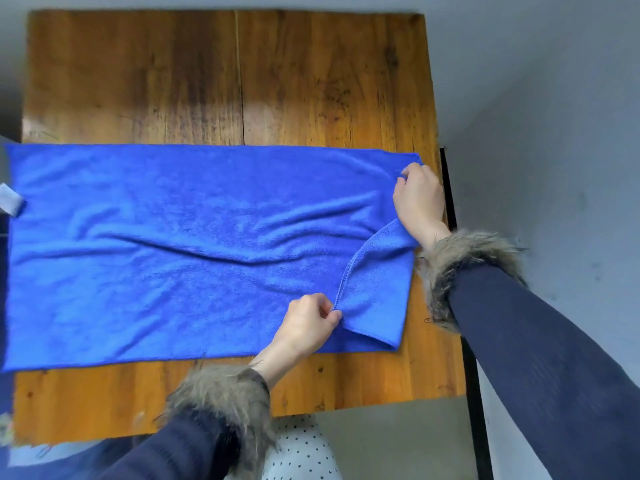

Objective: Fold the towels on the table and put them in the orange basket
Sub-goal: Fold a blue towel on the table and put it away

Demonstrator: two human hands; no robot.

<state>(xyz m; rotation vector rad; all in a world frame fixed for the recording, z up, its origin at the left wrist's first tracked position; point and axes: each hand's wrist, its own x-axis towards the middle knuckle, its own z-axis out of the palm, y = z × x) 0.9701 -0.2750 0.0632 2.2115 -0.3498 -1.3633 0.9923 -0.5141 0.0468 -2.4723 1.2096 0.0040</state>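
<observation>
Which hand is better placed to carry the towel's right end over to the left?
Probably left: the left hand already pinches the turned-over near corner of the blue towel; the right hand grips the far corner.

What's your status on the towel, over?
Left hand pinches the folded-over corner; right hand grips the far right corner. Blue towel spread on the wooden table, fold barely started. Basket not in view.

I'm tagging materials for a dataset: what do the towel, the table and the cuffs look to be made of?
Towel: likely microfibre, matte blue, with a short fuzzy pile and a stitched hem. Table: wood planks, orange-brown and stained, with visible grain, knots and a seam; it seems varnished, given the soft glare. Cuffs: long shaggy grey-brown fur, probably faux, though that cannot be told.
</observation>
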